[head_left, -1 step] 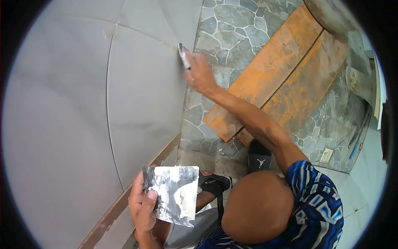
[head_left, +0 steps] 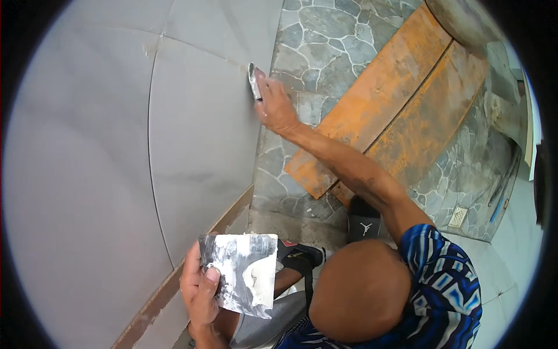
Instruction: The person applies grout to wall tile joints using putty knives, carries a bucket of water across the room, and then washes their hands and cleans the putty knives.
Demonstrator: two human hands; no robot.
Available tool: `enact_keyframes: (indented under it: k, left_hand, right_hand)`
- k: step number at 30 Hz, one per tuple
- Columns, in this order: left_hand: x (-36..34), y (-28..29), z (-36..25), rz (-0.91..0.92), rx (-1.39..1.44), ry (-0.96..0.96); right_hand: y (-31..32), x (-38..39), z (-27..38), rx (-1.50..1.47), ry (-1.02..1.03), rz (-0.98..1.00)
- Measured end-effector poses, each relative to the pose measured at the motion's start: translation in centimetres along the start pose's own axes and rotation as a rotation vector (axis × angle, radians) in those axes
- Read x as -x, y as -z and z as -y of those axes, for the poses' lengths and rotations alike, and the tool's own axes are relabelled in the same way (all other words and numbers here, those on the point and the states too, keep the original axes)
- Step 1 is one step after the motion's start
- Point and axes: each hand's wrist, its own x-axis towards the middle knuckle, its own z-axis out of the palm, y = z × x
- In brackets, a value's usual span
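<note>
My right hand (head_left: 276, 107) is stretched up to a wall of large grey tiles (head_left: 104, 151) and grips a small flat scraper (head_left: 253, 78). Its blade rests on the joint at the tile's right edge. Low in the picture, my left hand (head_left: 200, 288) holds a square white board (head_left: 247, 273) smeared with grey and white paste, the thumb lying on its face. My head (head_left: 360, 291) and blue patterned shirt (head_left: 447, 285) fill the lower right.
Two rusty orange planks (head_left: 401, 104) lie slanted on a grey stone-patterned floor (head_left: 325, 41) right of the wall. A brown strip (head_left: 232, 212) runs along the wall's foot. Black shoes (head_left: 363, 224) are near the planks' lower end. A small floor drain (head_left: 457, 216) sits at right.
</note>
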Motion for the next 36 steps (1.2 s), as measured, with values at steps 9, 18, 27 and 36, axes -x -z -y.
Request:
enact_keyframes:
  k: [9,18,27,36]
  left_hand:
    - [-1.4,0.7,1.3,0.015,0.032,0.030]
    - [-1.5,1.6,2.3,0.020,0.033,0.031]
    - [-1.7,2.8,2.3,-0.012,0.035,0.102]
    - [-1.6,3.2,1.4,-0.035,0.028,0.112]
  right_hand:
    - [3.7,2.0,-0.6,-0.195,-0.356,0.178]
    - [1.4,-1.0,-3.4,-0.493,-1.070,0.293]
    - [-0.9,-2.8,-4.4,-0.460,-1.143,0.431]
    - [-2.4,-3.6,-5.1,-0.365,-1.109,0.440]
